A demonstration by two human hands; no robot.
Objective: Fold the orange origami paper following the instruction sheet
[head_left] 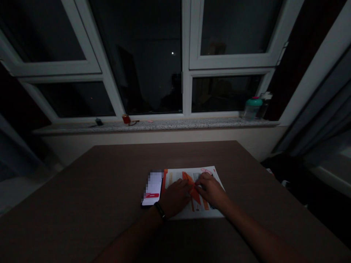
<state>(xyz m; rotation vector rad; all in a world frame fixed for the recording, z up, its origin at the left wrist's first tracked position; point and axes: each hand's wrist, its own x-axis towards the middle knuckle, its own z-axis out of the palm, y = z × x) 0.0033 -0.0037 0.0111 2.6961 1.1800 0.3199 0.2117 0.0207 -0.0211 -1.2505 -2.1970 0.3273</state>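
Note:
A piece of folded orange paper (196,196) lies over a printed booklet (178,215) on the table, with pointed ends above and below my fingers. My left hand (175,195), a dark band at its wrist, rests on the paper's left side with fingers curled and pressed against it. From the right, my right hand (212,188) pinches the paper near its middle. The fingertips of both hands almost meet there, and they hide the folds between them. Just left of the booklet lies a phone (154,184) with its screen lit.
The brown wooden table (104,182) reaches toward a stone windowsill (164,125). On the sill stand a teal-lidded bottle (252,107), a clear bottle (264,104) beside it, a small red jar (126,118) and a small dark bottle (99,121). The room is dim.

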